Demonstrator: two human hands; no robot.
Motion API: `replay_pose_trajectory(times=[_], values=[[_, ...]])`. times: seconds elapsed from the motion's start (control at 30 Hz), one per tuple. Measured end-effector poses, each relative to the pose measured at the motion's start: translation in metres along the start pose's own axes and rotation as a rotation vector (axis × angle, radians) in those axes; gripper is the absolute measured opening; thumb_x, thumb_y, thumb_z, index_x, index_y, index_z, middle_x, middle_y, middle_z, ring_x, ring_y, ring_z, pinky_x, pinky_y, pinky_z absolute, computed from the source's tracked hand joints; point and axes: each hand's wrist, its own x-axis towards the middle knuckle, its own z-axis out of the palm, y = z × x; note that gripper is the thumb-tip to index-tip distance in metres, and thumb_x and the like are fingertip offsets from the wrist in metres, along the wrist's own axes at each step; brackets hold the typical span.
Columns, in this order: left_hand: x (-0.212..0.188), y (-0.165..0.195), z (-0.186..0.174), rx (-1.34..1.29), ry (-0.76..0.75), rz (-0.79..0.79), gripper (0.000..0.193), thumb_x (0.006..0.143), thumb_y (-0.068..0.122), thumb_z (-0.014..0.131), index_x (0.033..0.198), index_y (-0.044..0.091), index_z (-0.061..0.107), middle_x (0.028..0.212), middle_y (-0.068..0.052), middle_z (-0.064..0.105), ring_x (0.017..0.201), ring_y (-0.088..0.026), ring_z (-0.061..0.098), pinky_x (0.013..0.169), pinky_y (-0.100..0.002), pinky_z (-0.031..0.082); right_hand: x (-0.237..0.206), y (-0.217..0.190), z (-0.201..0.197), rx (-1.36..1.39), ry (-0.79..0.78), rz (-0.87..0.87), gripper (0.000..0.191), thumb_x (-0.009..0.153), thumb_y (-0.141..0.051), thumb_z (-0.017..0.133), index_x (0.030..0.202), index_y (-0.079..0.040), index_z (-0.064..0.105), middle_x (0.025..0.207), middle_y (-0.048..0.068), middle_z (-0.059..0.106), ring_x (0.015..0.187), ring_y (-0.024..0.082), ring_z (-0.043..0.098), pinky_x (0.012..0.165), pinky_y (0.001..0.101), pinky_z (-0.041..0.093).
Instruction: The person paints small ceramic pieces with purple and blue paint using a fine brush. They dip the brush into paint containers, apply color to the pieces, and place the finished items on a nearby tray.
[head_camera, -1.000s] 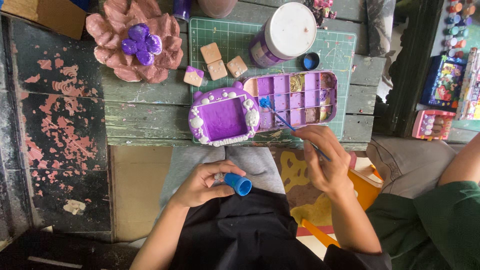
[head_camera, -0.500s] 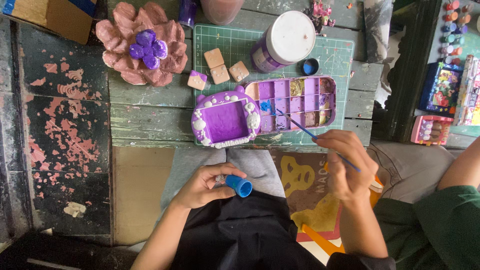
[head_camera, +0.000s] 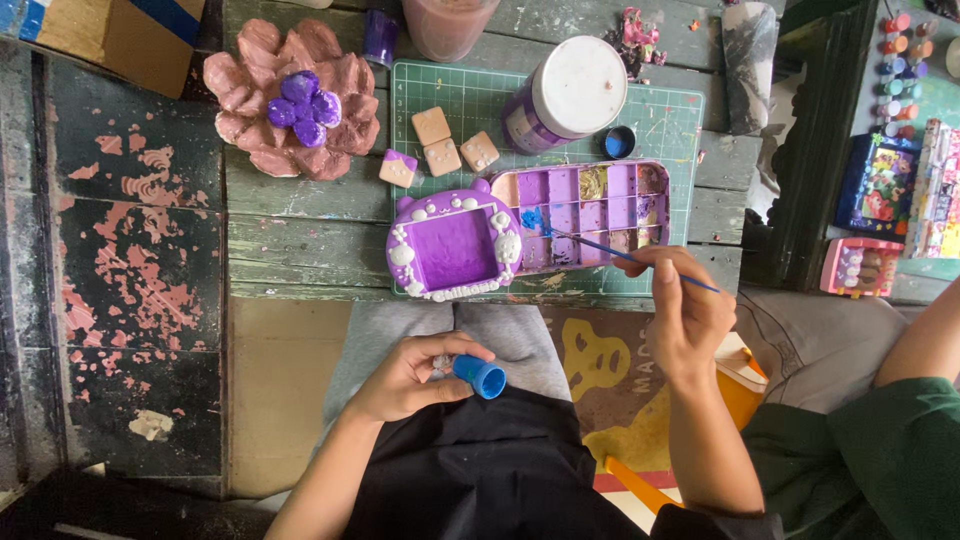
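**Brush Tip at the Blue Well**

While our right hand pinches the thin paintbrush, its long axis runs far-left to the blue well of the purple palette. Our left hand, nearer us over our lap, grips a small blue object. Both palette and purple frame sit on a green cutting mat atop a worn wooden table.

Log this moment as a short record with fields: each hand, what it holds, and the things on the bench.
left hand: in the lap, gripping a small pot with a blue cap
right hand: holding a thin blue-handled paintbrush
brush tip: at a blue-stained well of the pink plastic palette
beside palette: purple square clay frame
mat: green cutting mat under white-lidded jar
further left: pink clay flower with purple centre
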Motion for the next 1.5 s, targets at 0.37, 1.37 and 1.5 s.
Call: replay_pose_trajectory(times=[0.37, 1.37, 1.5], values=[[0.000, -0.002, 0.001, -0.026, 0.015, -0.029, 0.039, 0.089, 0.006, 0.082, 0.126, 0.004, 0.072, 0.113, -0.004, 0.069, 0.108, -0.017, 0.063, 0.098, -0.033, 0.050, -0.007, 0.027, -0.002, 0.264, 0.004, 0.069, 0.019, 0.109, -0.007, 0.055, 0.113, 0.009, 0.065, 0.114, 0.016, 0.068, 0.099, 0.021, 0.066, 0.095, 0.0334, 0.053], [-0.004, -0.005, 0.003, -0.019, 0.035, -0.044, 0.039, 0.087, 0.007, 0.083, 0.125, 0.005, 0.072, 0.112, -0.003, 0.067, 0.107, -0.016, 0.061, 0.099, -0.032, 0.049, -0.006, 0.025, 0.015, -0.234, -0.007, -0.493, 0.023, 0.084, 0.015, 0.073, 0.104, 0.003, 0.072, 0.097, 0.011, 0.074, 0.096, 0.027, 0.068, 0.088, 0.0389, 0.056], [-0.004, -0.005, 0.002, -0.017, 0.029, -0.034, 0.039, 0.088, 0.007, 0.083, 0.125, 0.005, 0.072, 0.112, -0.003, 0.067, 0.108, -0.016, 0.062, 0.099, -0.032, 0.049, -0.003, 0.023, 0.006, -0.204, -0.031, -0.426, 0.021, 0.084, 0.013, 0.075, 0.101, 0.002, 0.073, 0.093, 0.010, 0.074, 0.094, 0.026, 0.066, 0.087, 0.0375, 0.054]])
